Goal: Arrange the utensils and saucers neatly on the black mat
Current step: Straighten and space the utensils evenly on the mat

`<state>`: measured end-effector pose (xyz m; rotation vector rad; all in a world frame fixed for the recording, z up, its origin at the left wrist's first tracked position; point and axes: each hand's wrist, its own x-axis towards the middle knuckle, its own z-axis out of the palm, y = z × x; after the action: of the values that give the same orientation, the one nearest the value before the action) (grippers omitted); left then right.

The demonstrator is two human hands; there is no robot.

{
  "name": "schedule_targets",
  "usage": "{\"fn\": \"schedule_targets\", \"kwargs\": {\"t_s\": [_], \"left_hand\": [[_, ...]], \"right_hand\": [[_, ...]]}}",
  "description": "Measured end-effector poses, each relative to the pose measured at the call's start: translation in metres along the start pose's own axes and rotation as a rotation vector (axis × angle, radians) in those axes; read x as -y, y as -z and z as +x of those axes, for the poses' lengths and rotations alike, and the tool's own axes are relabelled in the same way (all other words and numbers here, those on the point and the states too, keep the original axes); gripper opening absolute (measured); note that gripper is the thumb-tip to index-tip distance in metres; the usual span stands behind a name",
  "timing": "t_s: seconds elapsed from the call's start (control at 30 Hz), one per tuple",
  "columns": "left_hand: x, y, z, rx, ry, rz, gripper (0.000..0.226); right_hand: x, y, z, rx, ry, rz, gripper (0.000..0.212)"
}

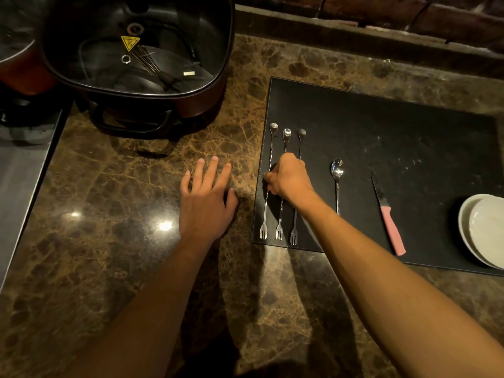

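A black mat (381,126) lies on the marble counter at the right. Three long twisted bar forks lie side by side along its left edge: the left one (272,143), the middle one (286,137), the right one (301,140). My right hand (289,177) rests over their middles, fingers curled down on the stems. A steel spoon (337,181) lies to the right of them, then a pink-handled knife (390,222). Two stacked white saucers (482,230) sit at the mat's right edge. My left hand (207,197) lies flat and open on the counter beside the mat.
A large dark electric pot (141,50) with a glass lid stands at the back left of the counter (136,186). A second pot (19,50) is at the far left. A brick wall (381,12) runs along the back. A grey ledge (21,173) borders the counter's left side.
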<state>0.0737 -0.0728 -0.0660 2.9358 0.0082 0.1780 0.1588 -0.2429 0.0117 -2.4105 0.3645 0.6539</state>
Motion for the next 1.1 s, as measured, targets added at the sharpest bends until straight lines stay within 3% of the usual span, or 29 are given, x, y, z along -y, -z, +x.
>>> {"fn": "schedule_targets", "kwargs": {"t_s": [0.13,0.53,0.77,0.87,0.93,1.0,1.1], "left_hand": [[0.001,0.0,0.0,-0.004,-0.003,0.0,0.057],[0.005,-0.004,-0.002,-0.026,-0.04,0.012,0.054],[-0.001,0.01,0.0,0.176,0.028,-0.059,0.064],[-0.025,0.025,-0.01,0.126,0.022,-0.184,0.062],[-0.061,0.028,-0.029,0.015,-0.147,-0.212,0.059],[-0.102,0.019,-0.059,-0.014,-0.46,-0.234,0.057],[-0.153,0.002,-0.111,0.173,-0.907,-0.159,0.062]], "right_hand": [[-0.008,0.01,-0.005,-0.003,-0.002,0.045,0.026],[-0.108,0.057,-0.036,-0.127,-0.056,0.351,0.02],[-0.146,0.068,-0.044,-0.154,-0.109,0.362,0.024],[-0.151,0.07,-0.045,-0.162,-0.112,0.326,0.018],[-0.151,0.074,-0.045,-0.134,-0.085,0.253,0.013],[-0.147,0.076,-0.043,-0.13,-0.048,0.21,0.009],[-0.14,0.076,-0.038,-0.182,-0.016,0.183,0.012]]}}
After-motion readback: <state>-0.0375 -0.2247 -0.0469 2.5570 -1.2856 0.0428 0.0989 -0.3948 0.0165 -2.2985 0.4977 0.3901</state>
